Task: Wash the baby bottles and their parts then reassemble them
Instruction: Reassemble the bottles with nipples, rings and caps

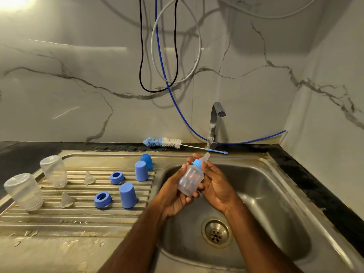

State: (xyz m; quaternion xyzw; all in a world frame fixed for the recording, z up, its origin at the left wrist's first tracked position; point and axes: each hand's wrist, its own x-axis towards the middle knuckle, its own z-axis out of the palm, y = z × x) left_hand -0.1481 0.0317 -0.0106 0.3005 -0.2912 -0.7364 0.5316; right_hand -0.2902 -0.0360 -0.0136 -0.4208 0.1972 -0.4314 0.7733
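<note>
Two bare forearms, entering from the near edge and converging toward the far centre. Left hand [174,191]: palm up, fingers curled round a small bottle [190,179] from beneath. Right hand [215,181]: palm facing left, fingers closed on the bottle's upper part (thumb hidden).

A steel sink [266,194] lies under the left grip [173,192] and the right grip [216,182], its round drain [216,232] below and nearer than the right grip. A chrome faucet [215,123] stands beyond both grips at the sink's far rim. A ribbed draining board [59,219], stained and wet, stretches away left of the left grip. A dark tabletop [315,190] borders the sink to the right of the right grip. On the marbled wall [78,95] beyond, a black cable [140,56], a blue hose [163,71] and a grey hose [200,46] hang in loops high above the grips.
</note>
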